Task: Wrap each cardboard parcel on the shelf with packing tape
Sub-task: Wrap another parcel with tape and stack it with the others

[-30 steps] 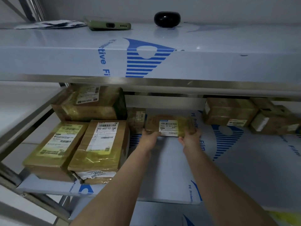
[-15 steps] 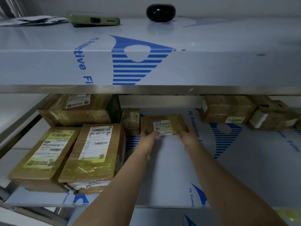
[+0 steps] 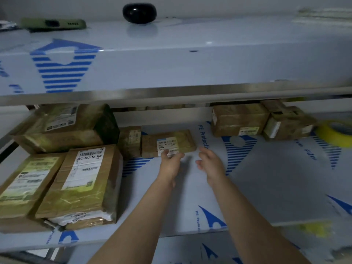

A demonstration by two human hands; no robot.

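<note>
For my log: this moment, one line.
left hand touching small parcel | right hand open, clear | tape roll far right

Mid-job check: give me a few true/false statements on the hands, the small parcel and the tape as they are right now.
1. The right hand holds the small flat parcel. False: it is open and apart from the parcel.
2. Fingers of the left hand reach the small flat parcel's label. True.
3. The tape roll lies on the top shelf. False: it sits on the lower shelf, at the far right.
4. A green phone and a black round object lie on the top shelf. True.
</note>
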